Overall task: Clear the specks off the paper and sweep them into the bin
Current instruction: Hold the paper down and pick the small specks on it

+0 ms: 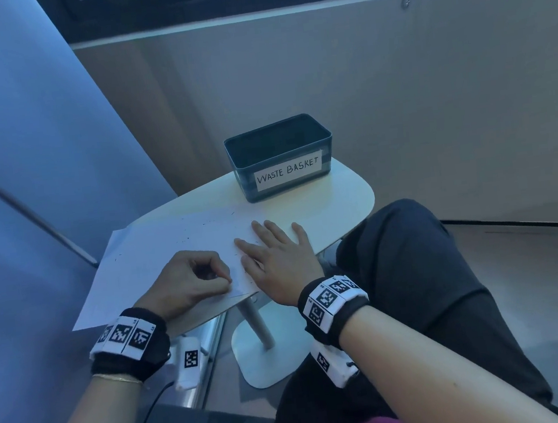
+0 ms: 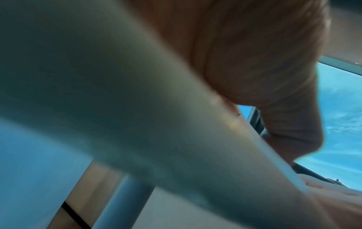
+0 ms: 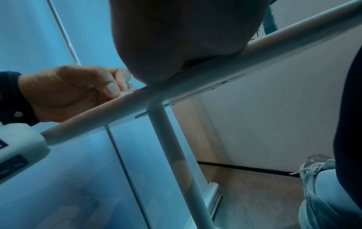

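Note:
A white sheet of paper (image 1: 156, 241) lies on the small white table (image 1: 338, 198), with tiny dark specks (image 1: 187, 239) scattered over it. Behind it stands a dark teal bin (image 1: 247, 187) labelled "WASTE BASKET". My left hand (image 1: 208, 277) sits at the paper's near edge with curled fingers. Its thumb and forefinger pinch a small white piece (image 3: 123, 93); I cannot tell what that piece is. My right hand (image 1: 274, 249) lies flat on the paper's right part, fingers spread and straight. Both wrist views look up along the table's rim (image 3: 254, 51).
A glass panel (image 1: 25, 169) runs close along the left. My knee in dark trousers (image 1: 414, 266) is against the table's right side. The table's pedestal (image 1: 257, 317) stands below, with a shoe (image 3: 317, 170) near it. A plain wall backs the bin.

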